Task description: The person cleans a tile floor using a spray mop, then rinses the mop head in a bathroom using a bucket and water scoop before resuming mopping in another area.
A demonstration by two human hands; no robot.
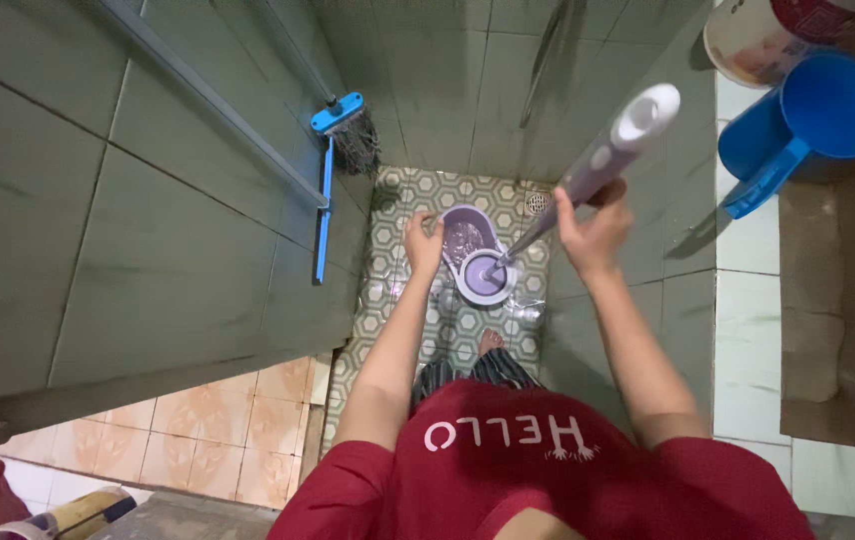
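My right hand (593, 228) grips the purple and white handle of a spin mop (616, 146), which slants down into the round spinner basket of a purple mop bucket (475, 252) on the patterned floor. My left hand (424, 242) reaches down to the left edge of the bucket, fingers curled near its rim; whether it grips the rim I cannot tell. My bare foot (489, 342) stands just in front of the bucket. I wear a red shirt.
A blue-headed broom (346, 122) leans on the green tiled wall at the left. A blue jug (810, 122) and a white bucket (753, 40) stand on the ledge at the upper right. A floor drain (538, 203) lies behind the mop bucket.
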